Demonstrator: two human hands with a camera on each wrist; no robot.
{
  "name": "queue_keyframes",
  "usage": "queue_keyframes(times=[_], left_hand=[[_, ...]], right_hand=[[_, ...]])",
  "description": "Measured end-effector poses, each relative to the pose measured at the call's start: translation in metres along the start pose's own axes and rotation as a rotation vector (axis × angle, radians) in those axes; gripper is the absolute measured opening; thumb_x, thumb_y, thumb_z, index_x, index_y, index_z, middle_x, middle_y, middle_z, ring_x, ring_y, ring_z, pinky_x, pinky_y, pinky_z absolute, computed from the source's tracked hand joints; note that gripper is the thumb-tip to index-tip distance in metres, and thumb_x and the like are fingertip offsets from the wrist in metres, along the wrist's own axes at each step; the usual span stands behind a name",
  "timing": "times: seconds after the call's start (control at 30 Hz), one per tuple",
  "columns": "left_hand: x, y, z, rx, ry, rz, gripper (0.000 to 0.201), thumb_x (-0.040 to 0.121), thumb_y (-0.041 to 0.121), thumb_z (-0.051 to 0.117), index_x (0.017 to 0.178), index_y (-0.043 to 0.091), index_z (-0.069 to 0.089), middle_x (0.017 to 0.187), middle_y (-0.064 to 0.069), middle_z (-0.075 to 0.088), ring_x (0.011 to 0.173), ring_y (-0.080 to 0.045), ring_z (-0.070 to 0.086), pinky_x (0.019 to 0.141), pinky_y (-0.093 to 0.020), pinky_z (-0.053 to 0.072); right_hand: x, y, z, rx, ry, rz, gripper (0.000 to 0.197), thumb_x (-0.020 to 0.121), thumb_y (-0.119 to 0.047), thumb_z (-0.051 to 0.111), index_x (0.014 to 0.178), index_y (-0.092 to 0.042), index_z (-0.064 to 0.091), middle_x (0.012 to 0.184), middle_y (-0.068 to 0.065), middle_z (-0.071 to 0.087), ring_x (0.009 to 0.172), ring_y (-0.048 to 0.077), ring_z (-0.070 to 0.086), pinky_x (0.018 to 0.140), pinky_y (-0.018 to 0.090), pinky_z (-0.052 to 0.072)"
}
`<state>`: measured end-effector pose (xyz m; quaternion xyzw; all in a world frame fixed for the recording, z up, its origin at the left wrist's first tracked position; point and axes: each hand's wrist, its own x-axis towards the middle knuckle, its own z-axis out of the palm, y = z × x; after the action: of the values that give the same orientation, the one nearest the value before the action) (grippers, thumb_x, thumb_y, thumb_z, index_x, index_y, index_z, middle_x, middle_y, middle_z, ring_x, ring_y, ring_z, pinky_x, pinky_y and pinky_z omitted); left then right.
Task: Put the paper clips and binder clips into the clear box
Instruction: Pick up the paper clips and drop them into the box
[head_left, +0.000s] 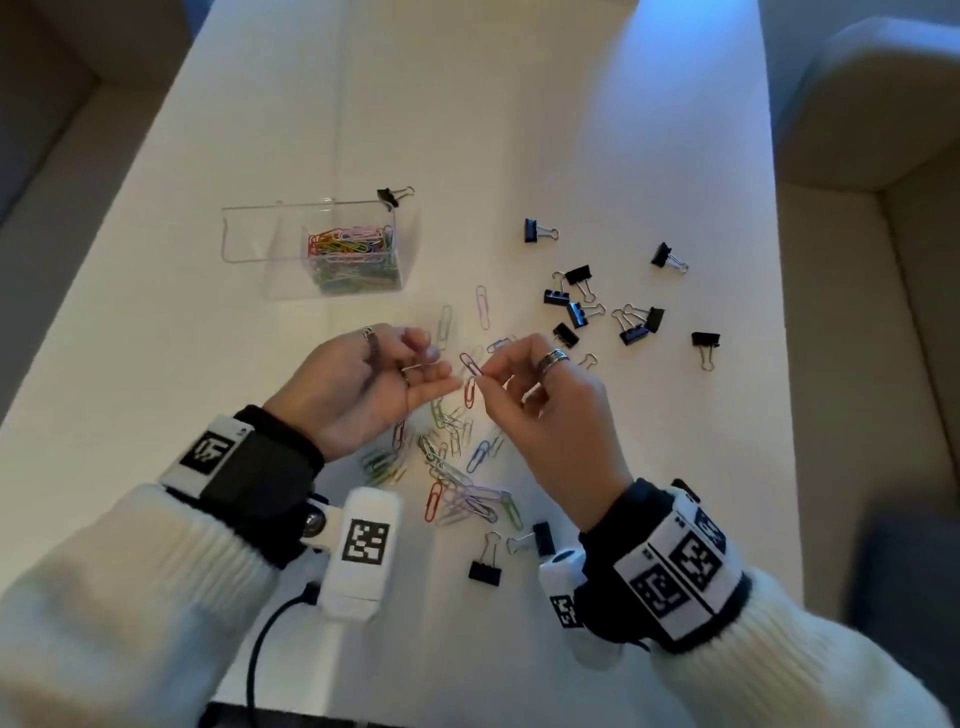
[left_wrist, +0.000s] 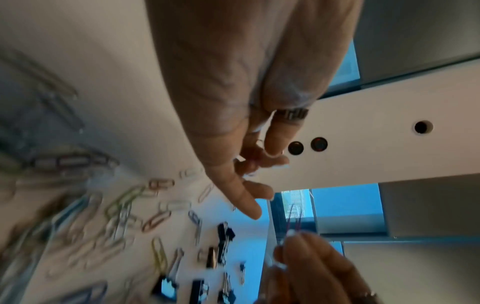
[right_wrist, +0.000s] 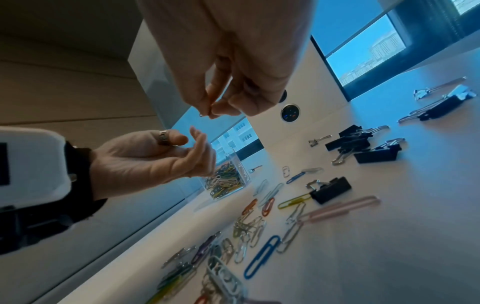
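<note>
My right hand (head_left: 483, 376) pinches a dark red paper clip (head_left: 470, 364) between thumb and forefinger above the table; the pinch also shows in the right wrist view (right_wrist: 207, 112). My left hand (head_left: 436, 369) lies palm up just left of it, fingers loosely cupped, and I see nothing plainly held in it. The clear box (head_left: 244, 234) stands beyond the left hand, with coloured paper clips heaped in its right half. One black binder clip (head_left: 395, 196) sits at its far right corner. Loose paper clips (head_left: 457, 467) lie scattered under and between my hands.
Several black binder clips (head_left: 597, 312) are spread to the right of my hands, and two more (head_left: 485, 569) lie near my right wrist. The white table (head_left: 519, 130) stretches on past the box. Upholstered seats flank both sides of the table.
</note>
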<state>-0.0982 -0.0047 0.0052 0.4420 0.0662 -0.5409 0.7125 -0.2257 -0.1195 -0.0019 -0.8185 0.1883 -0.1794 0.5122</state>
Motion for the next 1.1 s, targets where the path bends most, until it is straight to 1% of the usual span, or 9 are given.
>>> queue_keyframes(times=[0.13, 0.2, 0.3, 0.4, 0.6, 0.7, 0.87, 0.93, 1.1], left_hand=[[0.006, -0.024, 0.017, -0.169, -0.032, -0.124, 0.007, 0.062, 0.009, 0.043, 0.070, 0.008, 0.045, 0.074, -0.008, 0.044, 0.069, -0.017, 0.047, 0.064, -0.027, 0.056], [0.011, -0.034, 0.019, -0.225, -0.032, -0.179, 0.031, 0.071, 0.020, 0.047, 0.096, 0.002, 0.052, 0.086, -0.008, 0.050, 0.076, -0.014, 0.046, 0.067, -0.023, 0.053], [0.017, -0.045, 0.024, -0.298, -0.066, -0.249, 0.053, 0.082, 0.025, 0.045, 0.132, 0.010, 0.033, 0.118, -0.007, 0.042, 0.095, -0.012, 0.046, 0.079, -0.021, 0.051], [0.018, -0.046, 0.036, -0.302, -0.023, -0.257, 0.030, 0.093, 0.020, 0.035, 0.110, 0.003, 0.052, 0.089, -0.009, 0.064, 0.075, -0.013, 0.064, 0.063, -0.023, 0.058], [0.017, -0.036, 0.024, -0.163, 0.145, -0.157, 0.042, 0.092, 0.013, 0.037, 0.066, 0.002, 0.069, 0.067, -0.010, 0.066, 0.063, -0.018, 0.068, 0.072, -0.036, 0.057], [0.015, -0.027, 0.011, -0.142, 0.213, -0.103, 0.048, 0.093, 0.013, 0.035, 0.061, 0.003, 0.070, 0.061, -0.009, 0.066, 0.059, -0.019, 0.069, 0.067, -0.036, 0.057], [0.004, -0.015, -0.015, -0.133, 0.299, -0.018, 0.053, 0.094, 0.013, 0.034, 0.057, 0.005, 0.071, 0.060, -0.007, 0.067, 0.059, -0.018, 0.069, 0.060, -0.031, 0.059], [0.000, -0.012, -0.023, -0.135, 0.308, -0.002, 0.053, 0.094, 0.013, 0.034, 0.058, 0.005, 0.072, 0.061, -0.007, 0.068, 0.060, -0.018, 0.070, 0.060, -0.030, 0.059], [-0.005, -0.010, -0.040, -0.148, 0.326, 0.017, 0.051, 0.093, 0.012, 0.034, 0.060, 0.004, 0.072, 0.062, -0.008, 0.068, 0.060, -0.019, 0.070, 0.061, -0.031, 0.059]], right_hand=[[-0.009, 0.000, -0.001, -0.061, 0.098, -0.120, 0.006, 0.078, -0.007, 0.067, 0.078, -0.009, 0.062, 0.071, -0.012, 0.052, 0.058, -0.005, 0.045, 0.059, 0.003, 0.034], [-0.013, 0.002, 0.000, -0.085, 0.129, -0.150, 0.004, 0.078, -0.006, 0.068, 0.078, -0.007, 0.064, 0.074, -0.010, 0.052, 0.062, -0.007, 0.046, 0.061, 0.002, 0.035], [-0.017, 0.006, -0.001, -0.182, 0.162, -0.193, 0.002, 0.080, -0.009, 0.067, 0.080, -0.007, 0.067, 0.078, -0.001, 0.060, 0.070, 0.005, 0.053, 0.065, 0.017, 0.049], [-0.020, 0.010, -0.005, -0.397, 0.156, -0.291, 0.006, 0.079, -0.012, 0.067, 0.081, -0.007, 0.069, 0.076, 0.005, 0.063, 0.076, 0.020, 0.053, 0.067, 0.035, 0.051], [-0.002, 0.013, -0.021, -0.150, 0.177, -0.032, 0.017, 0.092, -0.018, 0.052, 0.097, -0.009, 0.066, 0.091, -0.002, 0.060, 0.070, -0.001, 0.050, 0.069, 0.005, 0.040], [0.026, 0.024, -0.026, -0.350, -0.170, 0.173, 0.033, 0.097, -0.022, 0.041, 0.125, -0.007, 0.051, 0.130, 0.000, 0.049, 0.108, 0.008, 0.052, 0.097, 0.018, 0.037], [0.038, 0.030, -0.009, -1.029, -0.690, 0.053, 0.045, 0.100, -0.024, 0.025, 0.141, -0.005, 0.025, 0.152, 0.011, 0.019, 0.138, 0.022, 0.023, 0.111, 0.042, 0.024], [0.030, 0.031, 0.000, -1.054, -0.758, 0.086, 0.048, 0.100, -0.023, 0.024, 0.144, -0.004, 0.017, 0.154, 0.012, 0.011, 0.142, 0.022, 0.014, 0.115, 0.044, 0.015], [0.052, 0.023, 0.010, -0.977, -0.621, -0.038, 0.041, 0.100, -0.022, 0.031, 0.137, -0.003, 0.034, 0.150, 0.017, 0.018, 0.139, 0.031, 0.019, 0.111, 0.043, 0.029]])
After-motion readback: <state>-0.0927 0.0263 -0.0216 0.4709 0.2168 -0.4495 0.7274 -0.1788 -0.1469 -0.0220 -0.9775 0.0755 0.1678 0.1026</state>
